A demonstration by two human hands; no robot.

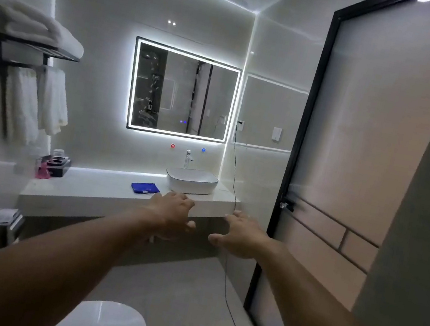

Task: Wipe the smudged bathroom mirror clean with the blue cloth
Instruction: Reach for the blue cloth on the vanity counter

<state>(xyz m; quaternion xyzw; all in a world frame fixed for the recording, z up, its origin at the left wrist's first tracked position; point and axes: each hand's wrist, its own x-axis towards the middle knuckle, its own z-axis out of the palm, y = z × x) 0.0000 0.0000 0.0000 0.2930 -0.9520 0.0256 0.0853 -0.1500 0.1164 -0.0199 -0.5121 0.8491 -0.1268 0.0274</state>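
A rectangular mirror (pixel 182 91) with a lit white border hangs on the far wall above the counter. A folded blue cloth (pixel 145 188) lies flat on the white counter (pixel 94 190), left of the basin. Both my arms stretch forward, palms down. My left hand (pixel 170 212) hovers with fingers spread just right of the cloth, not touching it. My right hand (pixel 241 235) is held out with relaxed fingers, empty, in front of the counter's right end.
A white vessel basin (pixel 191 184) and tap (pixel 188 159) stand at the counter's right. A black tray of toiletries (pixel 55 163) sits at its left. Towels hang on a rack (pixel 31 73). A glass door (pixel 347 186) stands right; a toilet (pixel 99 320) is below, a cable (pixel 236 183) dangles.
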